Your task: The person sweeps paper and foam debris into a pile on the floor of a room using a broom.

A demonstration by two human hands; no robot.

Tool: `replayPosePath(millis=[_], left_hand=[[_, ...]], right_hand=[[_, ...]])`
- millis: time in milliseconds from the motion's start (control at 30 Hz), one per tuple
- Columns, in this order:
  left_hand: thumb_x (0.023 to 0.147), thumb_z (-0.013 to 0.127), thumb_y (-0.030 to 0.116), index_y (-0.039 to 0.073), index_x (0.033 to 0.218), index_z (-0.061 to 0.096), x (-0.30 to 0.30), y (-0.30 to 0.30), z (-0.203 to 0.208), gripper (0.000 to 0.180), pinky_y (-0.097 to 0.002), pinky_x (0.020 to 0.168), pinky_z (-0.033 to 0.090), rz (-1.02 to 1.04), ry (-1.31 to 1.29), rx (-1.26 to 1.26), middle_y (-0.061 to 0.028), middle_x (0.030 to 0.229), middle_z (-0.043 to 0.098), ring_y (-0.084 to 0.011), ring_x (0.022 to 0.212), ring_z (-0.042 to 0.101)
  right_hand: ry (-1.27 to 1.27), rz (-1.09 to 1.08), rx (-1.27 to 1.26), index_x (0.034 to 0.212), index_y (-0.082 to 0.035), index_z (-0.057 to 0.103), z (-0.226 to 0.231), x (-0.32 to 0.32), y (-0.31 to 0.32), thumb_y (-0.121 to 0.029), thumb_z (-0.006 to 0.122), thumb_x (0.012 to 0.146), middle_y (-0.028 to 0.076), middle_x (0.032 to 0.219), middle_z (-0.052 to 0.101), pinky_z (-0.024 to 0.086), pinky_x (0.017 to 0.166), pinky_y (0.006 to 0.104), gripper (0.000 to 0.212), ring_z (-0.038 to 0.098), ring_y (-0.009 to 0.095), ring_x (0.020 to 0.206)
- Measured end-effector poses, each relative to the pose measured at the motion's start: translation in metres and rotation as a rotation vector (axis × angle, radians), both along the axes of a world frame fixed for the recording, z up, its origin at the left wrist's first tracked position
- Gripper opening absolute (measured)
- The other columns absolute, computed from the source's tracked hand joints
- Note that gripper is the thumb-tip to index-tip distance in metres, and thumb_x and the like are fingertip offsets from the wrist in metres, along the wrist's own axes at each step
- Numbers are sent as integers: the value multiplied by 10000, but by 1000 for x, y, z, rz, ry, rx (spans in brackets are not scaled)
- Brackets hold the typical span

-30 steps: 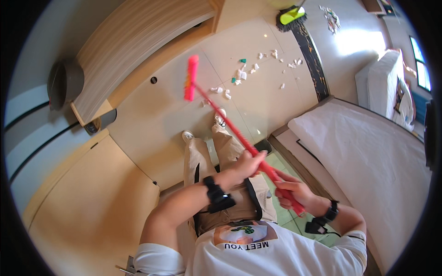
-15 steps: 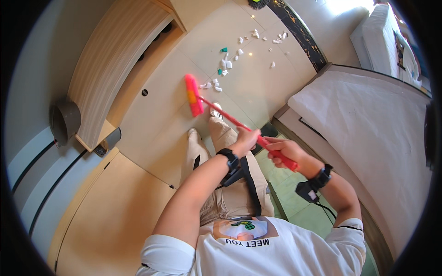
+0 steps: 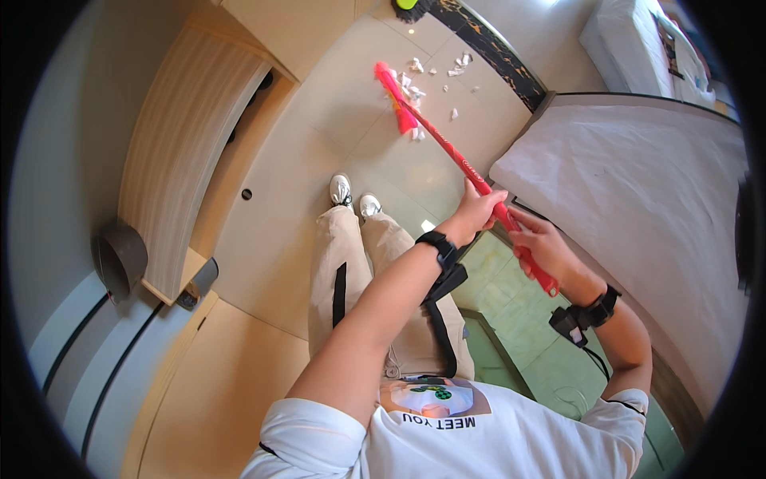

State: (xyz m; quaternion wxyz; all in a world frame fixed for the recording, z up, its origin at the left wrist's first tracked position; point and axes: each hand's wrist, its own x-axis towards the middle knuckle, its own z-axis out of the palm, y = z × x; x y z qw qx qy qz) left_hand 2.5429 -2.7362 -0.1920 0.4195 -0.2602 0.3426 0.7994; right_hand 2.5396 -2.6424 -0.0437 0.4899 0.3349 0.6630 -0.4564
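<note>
A red broom slants across the middle of the head view, its pink bristle head down on the tiled floor. My left hand is wrapped round the upper handle. Just behind it, close to the handle's end, my right hand grips the same broom. Crumpled white scraps lie scattered on the tiles beyond and to the right of the bristles. Some touch or sit right beside the broom head, which partly hides them.
A wooden cabinet runs along the left. On the right is a surface under a white cover. A dark patterned floor strip crosses at the far side, near a green and black brush. My shoes stand behind the broom.
The broom head has moved away from me and to the right, in among the scraps. Both hands have shifted right with the handle. My feet now stand side by side, and the view has turned slightly.
</note>
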Motion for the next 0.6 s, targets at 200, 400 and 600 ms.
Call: replayPosePath(millis=[200, 400, 600], left_hand=[[783, 595, 200, 86, 1058, 223, 15, -64, 65, 476, -203, 380, 356, -56, 86, -195, -39, 683, 474, -82, 470, 455], [797, 553, 226, 102, 1046, 292, -9, -167, 50, 381, -245, 499, 410, -416, -164, -314, -8, 645, 527, -98, 540, 513], [810, 471, 249, 106, 724, 542, -35, -204, -44, 182, -226, 537, 425, -510, -339, -385, 2, 635, 537, -88, 543, 501]], right_hand=[[-50, -217, -164, 1326, -154, 301, 44, 31, -44, -110, 470, 826, 27, 621, 473, 368, 356, 256, 530, 448, 121, 395], [-343, -486, -537, 1263, -120, 361, 0, 4, -111, -116, 477, 828, 49, 667, 472, 382, 379, 224, 451, 440, 99, 439], [-596, -644, -582, 1195, -122, 391, -85, -39, -148, -186, 442, 871, 37, 669, 446, 356, 374, 190, 335, 425, 83, 461]])
